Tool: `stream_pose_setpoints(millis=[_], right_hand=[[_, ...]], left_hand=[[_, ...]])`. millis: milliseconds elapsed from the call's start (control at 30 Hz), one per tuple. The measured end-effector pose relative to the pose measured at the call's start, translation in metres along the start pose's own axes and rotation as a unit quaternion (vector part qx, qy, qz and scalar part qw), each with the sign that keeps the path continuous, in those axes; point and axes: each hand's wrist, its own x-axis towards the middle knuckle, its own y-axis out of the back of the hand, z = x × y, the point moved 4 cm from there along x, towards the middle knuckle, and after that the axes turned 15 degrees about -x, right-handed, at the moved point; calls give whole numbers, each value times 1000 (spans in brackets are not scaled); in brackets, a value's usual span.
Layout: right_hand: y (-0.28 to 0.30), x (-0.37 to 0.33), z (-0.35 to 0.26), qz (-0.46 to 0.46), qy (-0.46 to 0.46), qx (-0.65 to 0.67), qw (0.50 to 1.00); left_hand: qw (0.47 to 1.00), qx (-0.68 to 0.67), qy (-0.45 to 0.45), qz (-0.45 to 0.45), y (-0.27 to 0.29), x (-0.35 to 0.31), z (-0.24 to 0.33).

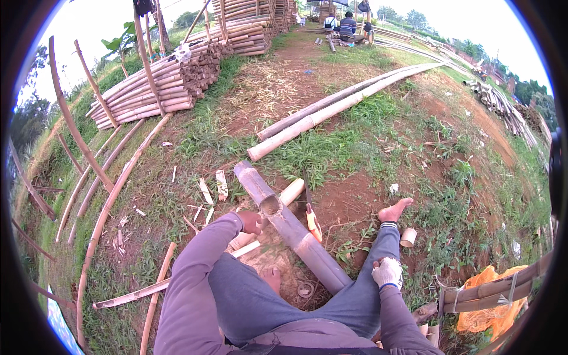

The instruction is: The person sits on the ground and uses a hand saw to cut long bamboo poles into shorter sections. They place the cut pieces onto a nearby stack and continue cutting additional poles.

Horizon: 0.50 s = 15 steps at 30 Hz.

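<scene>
A thick bamboo pole (299,239) lies slantwise before me, its near end between my legs. An open notch (270,205) is cut in its upper part. Bare and curled, my left hand (251,222) is at the pole's left side by this notch; what its fingers hold, if anything, is hidden. My right hand (388,273), in a white glove, rests closed by my right knee, and I cannot make out anything in it. Just right of the pole lies a saw (313,223) with an orange handle and dark blade. A paler bamboo piece (292,191) lies crosswise under the pole.
Two long bamboo poles (340,112) stretch away ahead. Split bamboo chips (222,184) litter the ground left of the notch. A short bamboo ring (408,238) lies by my right foot. Orange netting (482,302) is at right. Stacked bamboo (157,89) and seated people (348,26) are farther off.
</scene>
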Motion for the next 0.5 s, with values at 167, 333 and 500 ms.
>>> stream_pose_setpoints(millis=[167,333,500], right_hand=[[-2,-3,-5,25,9,18,999],[-2,-6,-1,21,-9,45,999],[-4,-4,-3,34,0,22,999]], left_hand=[[1000,21,9,-1,-2,0,-6],[999,29,9,-12,-3,7,-5],[1000,21,3,1,-7,7,-16]])
